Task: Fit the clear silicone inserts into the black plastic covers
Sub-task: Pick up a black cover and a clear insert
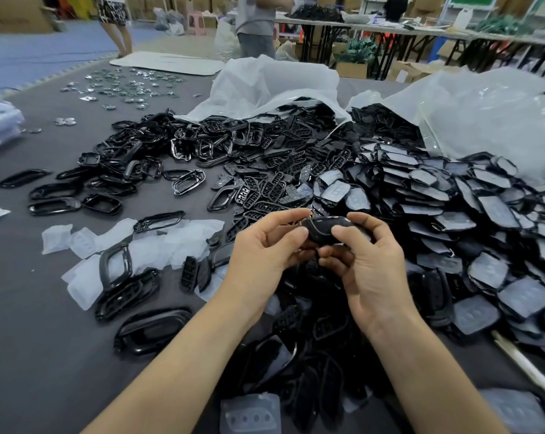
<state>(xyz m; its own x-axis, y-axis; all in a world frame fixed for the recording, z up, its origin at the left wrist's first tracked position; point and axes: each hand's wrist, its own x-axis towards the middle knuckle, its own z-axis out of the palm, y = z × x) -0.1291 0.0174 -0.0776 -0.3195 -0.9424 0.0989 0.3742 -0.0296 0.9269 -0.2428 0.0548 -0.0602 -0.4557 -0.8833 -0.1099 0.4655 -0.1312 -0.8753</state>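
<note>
Left hand [264, 245] and right hand [368, 255] both pinch one glossy black cover [322, 230] (rounded, oblong) between thumbs and fingertips, above the dark grey mat [45, 339]. Frosted clear inserts [86, 239] lie left, soft and floppy-looking.

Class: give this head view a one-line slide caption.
Left hand and right hand grip a black cover above a parts pile.
</note>
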